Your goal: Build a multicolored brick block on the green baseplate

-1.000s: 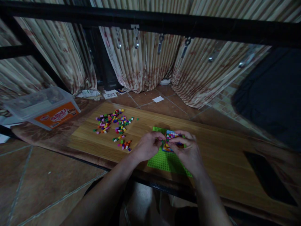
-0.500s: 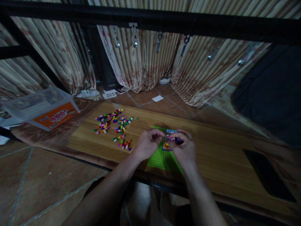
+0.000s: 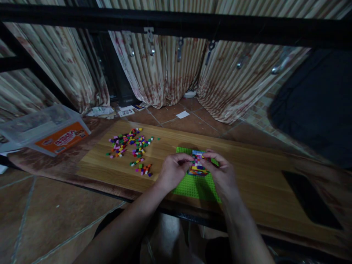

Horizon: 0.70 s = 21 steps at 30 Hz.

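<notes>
A green studded baseplate (image 3: pixel 192 185) lies on the wooden board (image 3: pixel 247 172) near its front edge. A patch of small coloured bricks (image 3: pixel 197 167) is built on its far part. My left hand (image 3: pixel 173 172) and my right hand (image 3: pixel 221 174) meet over this patch, both with fingertips pinched together at its top. What the fingertips hold is too small to make out. A scatter of loose coloured bricks (image 3: pixel 130 145) lies on the board to the left of my left hand.
A clear plastic tub with an orange label (image 3: pixel 46 130) stands at the far left. A dark flat slab (image 3: pixel 310 200) lies on the board at the right. Striped curtains (image 3: pixel 170 69) hang behind, under a black bar (image 3: pixel 176 25). Papers lie on the tiled floor.
Both hands stay at the brick patch; the fingertips have shifted slightly over its top edge. The view has drifted a little, so everything sits lower and to the left.
</notes>
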Motion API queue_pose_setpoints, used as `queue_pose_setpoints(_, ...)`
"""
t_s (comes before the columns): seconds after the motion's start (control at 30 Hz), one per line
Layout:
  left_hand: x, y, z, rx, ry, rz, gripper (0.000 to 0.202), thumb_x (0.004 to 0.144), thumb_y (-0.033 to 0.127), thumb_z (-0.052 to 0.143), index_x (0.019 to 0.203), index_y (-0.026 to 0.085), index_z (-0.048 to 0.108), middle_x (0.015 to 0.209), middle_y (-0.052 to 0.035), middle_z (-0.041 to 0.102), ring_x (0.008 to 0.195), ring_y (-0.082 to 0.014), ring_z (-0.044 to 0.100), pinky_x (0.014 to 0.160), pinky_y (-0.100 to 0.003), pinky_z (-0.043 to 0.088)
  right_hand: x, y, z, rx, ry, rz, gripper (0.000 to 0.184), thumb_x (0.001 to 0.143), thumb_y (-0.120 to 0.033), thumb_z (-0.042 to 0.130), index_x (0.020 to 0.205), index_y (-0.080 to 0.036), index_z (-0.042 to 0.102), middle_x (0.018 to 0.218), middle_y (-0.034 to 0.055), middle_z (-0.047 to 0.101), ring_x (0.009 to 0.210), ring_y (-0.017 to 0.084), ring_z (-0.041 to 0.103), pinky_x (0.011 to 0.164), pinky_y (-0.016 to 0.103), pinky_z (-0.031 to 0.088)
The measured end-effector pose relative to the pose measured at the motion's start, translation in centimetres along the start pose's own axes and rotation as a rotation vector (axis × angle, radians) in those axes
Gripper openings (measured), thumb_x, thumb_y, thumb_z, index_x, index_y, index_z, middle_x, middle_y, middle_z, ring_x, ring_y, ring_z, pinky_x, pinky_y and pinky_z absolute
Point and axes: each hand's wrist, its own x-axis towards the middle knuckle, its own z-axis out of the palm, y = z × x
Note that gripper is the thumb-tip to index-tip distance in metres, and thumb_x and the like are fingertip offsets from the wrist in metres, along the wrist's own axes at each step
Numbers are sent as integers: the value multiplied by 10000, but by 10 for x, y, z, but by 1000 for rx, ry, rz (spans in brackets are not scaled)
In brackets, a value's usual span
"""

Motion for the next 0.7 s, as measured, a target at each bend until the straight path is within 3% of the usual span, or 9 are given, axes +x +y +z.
queue_pose_setpoints(0.13, -2, 5, 1, 144, -5, 116, 171, 792, 116, 592, 842, 185, 740, 910, -51, 720, 826, -156, 658, 777, -267, 512, 6, 5, -2, 119, 126, 85, 150, 644, -319, 737, 755, -220, 717, 916, 29, 689, 842, 188, 618, 791, 353, 467)
queue_pose_setpoints(0.3, -1, 7, 2, 170, -22, 153, 154, 806, 153, 602, 831, 192, 748, 895, -57, 703, 816, -154, 654, 785, -270, 513, 8, 7, -2, 103, 137, 91, 165, 642, -327, 729, 754, -205, 718, 806, 17, 697, 747, 167, 612, 747, 335, 472)
queue_pose_setpoints(0.7, 3, -5, 9, -103, 20, -80, 109, 699, 129, 679, 802, 150, 705, 809, -27, 679, 738, -129, 623, 730, -263, 502, 7, 7, 0, 73, 146, 76, 159, 653, -331, 721, 742, -199, 710, 753, 9, 685, 691, 154, 600, 683, 306, 470)
